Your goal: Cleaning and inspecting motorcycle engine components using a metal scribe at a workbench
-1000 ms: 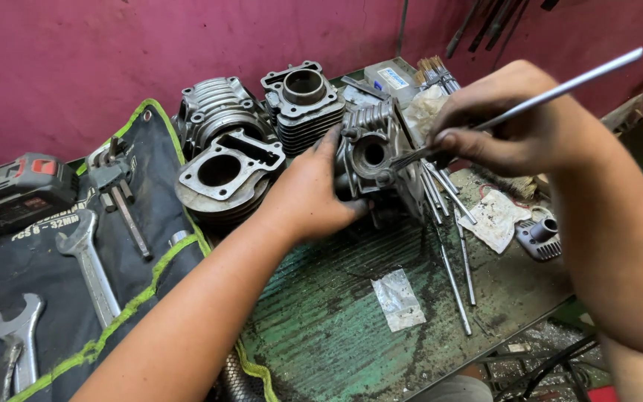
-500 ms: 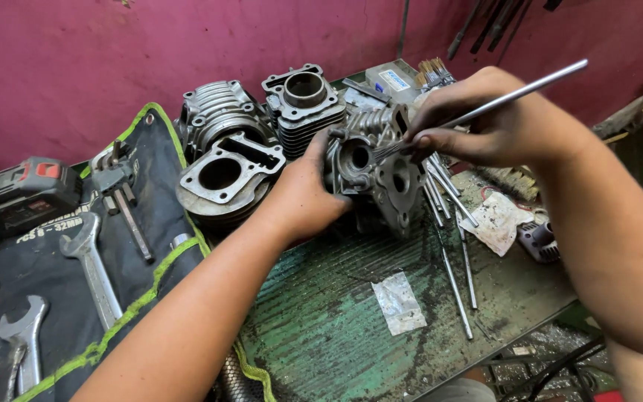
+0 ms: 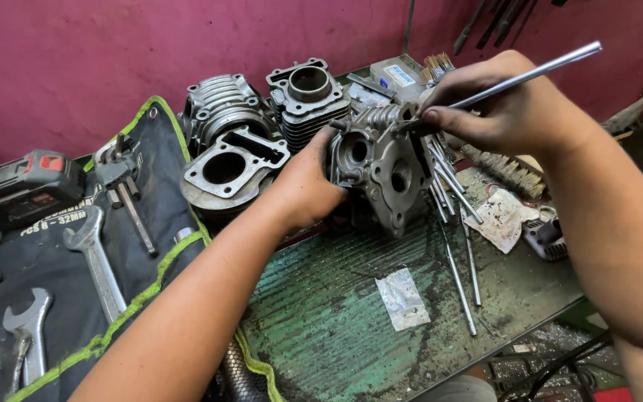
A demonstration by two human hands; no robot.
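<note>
My left hand (image 3: 303, 186) grips a grey metal engine cylinder head (image 3: 381, 167), holding it tilted up off the green workbench (image 3: 321, 327). My right hand (image 3: 507, 108) pinches a long thin steel rod (image 3: 537, 71), whose lower end sits at the top edge of the head. Several similar long rods (image 3: 459, 260) lie on the bench just right of the head, some leaning against it.
Three finned engine cylinders (image 3: 232, 149) stand behind my left hand. A black tool roll (image 3: 53, 246) with wrenches (image 3: 98, 260) lies at left, beside a cordless tool battery (image 3: 27, 186). A small plastic bag (image 3: 403, 298), a wire brush (image 3: 507, 171) and a crumpled rag (image 3: 504, 219) lie nearby.
My left hand has turned the cylinder head and tipped it up toward me. My right hand moved the rod so its end rests at the head's top.
</note>
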